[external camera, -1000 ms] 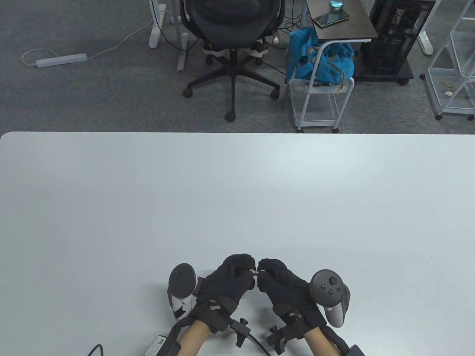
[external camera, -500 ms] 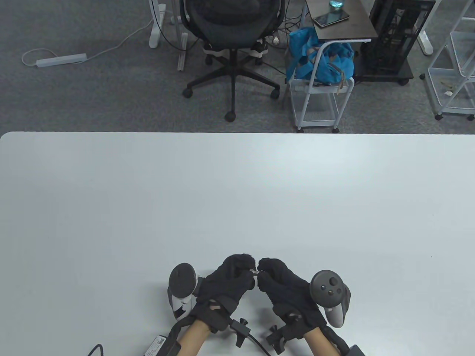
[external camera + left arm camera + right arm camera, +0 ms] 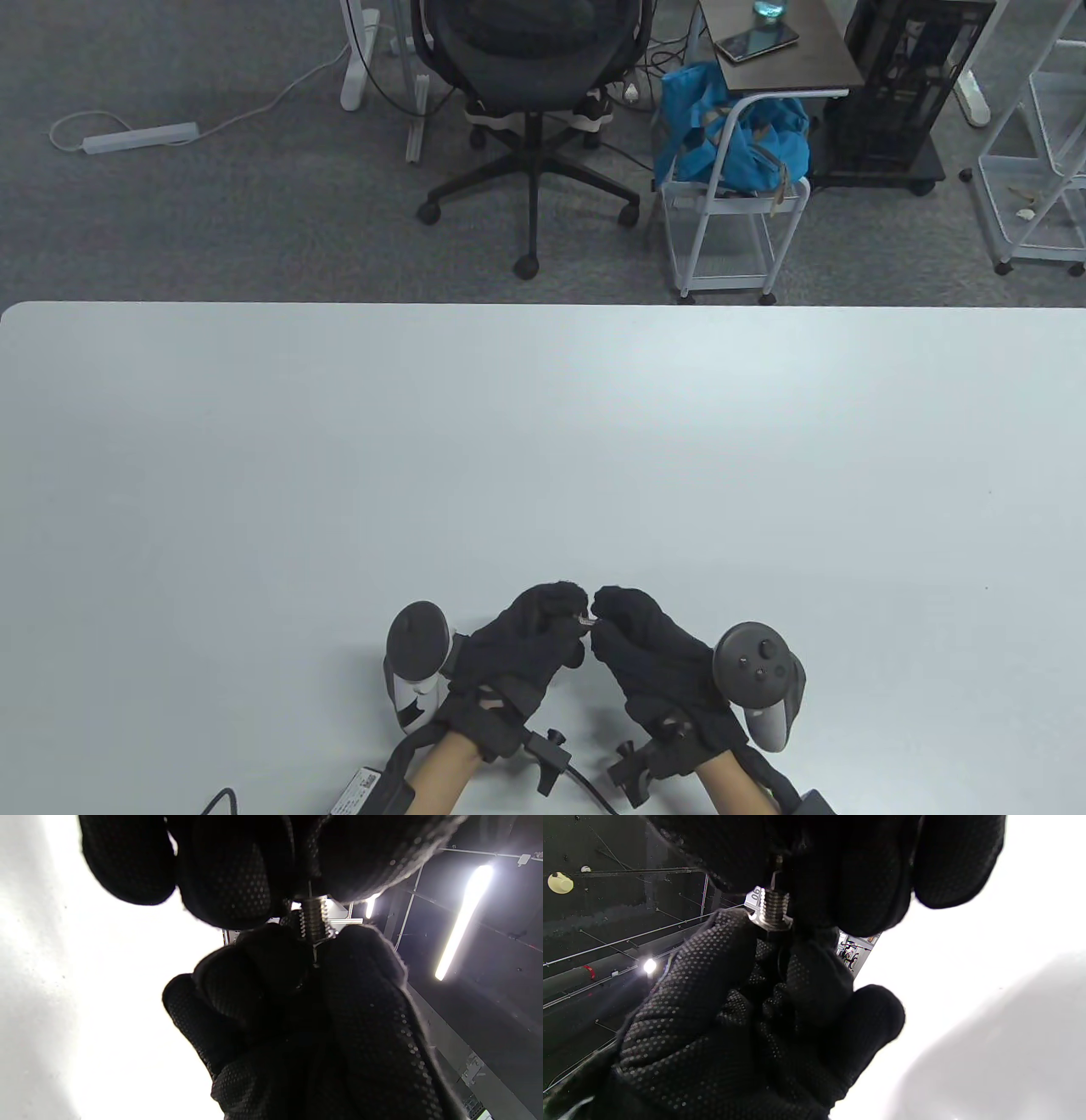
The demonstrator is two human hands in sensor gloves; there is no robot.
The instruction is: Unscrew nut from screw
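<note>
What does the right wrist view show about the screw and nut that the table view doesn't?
Only the right wrist view shows the screw threads and the nut still on them, pinched by gloved fingers. Only the table view shows the left hand and right hand held low over the table. Both show the hands meeting at the screw.

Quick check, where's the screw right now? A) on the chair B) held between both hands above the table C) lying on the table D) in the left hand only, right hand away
B: the screw spans the gap between the left hand and right hand; both wrist views show threads between the two gloves' fingers.
</note>
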